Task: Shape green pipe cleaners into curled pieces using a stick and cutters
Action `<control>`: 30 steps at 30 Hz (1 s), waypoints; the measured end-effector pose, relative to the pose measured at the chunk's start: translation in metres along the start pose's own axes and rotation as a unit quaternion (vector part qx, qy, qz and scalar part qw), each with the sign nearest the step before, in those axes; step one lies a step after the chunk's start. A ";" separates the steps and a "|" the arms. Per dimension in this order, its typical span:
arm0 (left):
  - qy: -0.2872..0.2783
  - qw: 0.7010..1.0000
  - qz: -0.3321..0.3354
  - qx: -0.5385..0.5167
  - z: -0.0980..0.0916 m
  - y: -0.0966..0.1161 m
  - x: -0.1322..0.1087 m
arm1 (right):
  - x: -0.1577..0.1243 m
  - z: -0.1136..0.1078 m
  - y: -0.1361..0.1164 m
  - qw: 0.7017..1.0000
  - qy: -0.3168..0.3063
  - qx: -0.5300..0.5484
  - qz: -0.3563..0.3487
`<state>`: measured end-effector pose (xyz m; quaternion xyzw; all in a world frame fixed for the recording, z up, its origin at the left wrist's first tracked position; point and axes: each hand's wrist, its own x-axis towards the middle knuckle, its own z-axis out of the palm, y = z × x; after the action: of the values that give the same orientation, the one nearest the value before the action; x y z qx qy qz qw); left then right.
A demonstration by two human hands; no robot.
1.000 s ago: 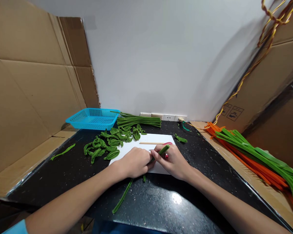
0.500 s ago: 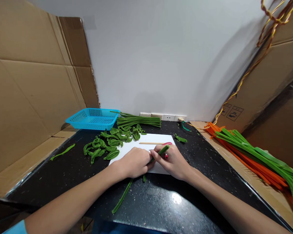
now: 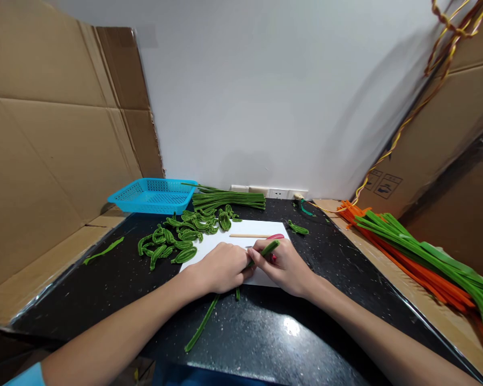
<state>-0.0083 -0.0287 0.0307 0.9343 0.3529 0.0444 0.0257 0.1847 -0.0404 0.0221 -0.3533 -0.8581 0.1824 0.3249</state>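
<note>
Over a white sheet (image 3: 213,244), my left hand (image 3: 227,268) and my right hand (image 3: 284,268) meet with closed fingers. Both grip a green pipe cleaner (image 3: 270,247); its folded end sticks up past my right fingers, and a long tail hangs below my left hand toward the counter's front edge. The part between my fingers is hidden. A red-handled tool (image 3: 276,236) shows just behind my right hand, mostly covered. Beyond my hands a thin wooden stick (image 3: 247,236) lies on the sheet. Several looped green pipe-cleaner shapes (image 3: 185,230) are heaped to the left.
A blue basket (image 3: 153,198) stands back left beside a bundle of green pipe cleaners (image 3: 229,201). Orange stems (image 3: 422,279) and bright green stems (image 3: 418,241) lie along the right edge. Cardboard (image 3: 56,139) walls the left side. A twisted yellow cable (image 3: 396,140) runs to a socket strip (image 3: 279,194).
</note>
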 end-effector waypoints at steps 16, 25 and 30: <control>-0.014 1.000 0.002 0.003 -0.001 0.000 0.000 | 0.001 0.000 -0.001 0.999 -0.034 -0.017 -0.008; -0.014 1.000 -0.003 -0.006 -0.002 0.001 0.000 | 0.001 0.000 -0.002 0.999 -0.039 -0.006 -0.004; -0.015 1.000 -0.001 -0.006 -0.001 0.001 0.001 | 0.000 0.000 -0.002 0.999 -0.040 0.004 0.003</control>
<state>-0.0069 -0.0285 0.0316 0.9343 0.3531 0.0326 0.0365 0.1836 -0.0413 0.0230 -0.3472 -0.8686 0.2007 0.2910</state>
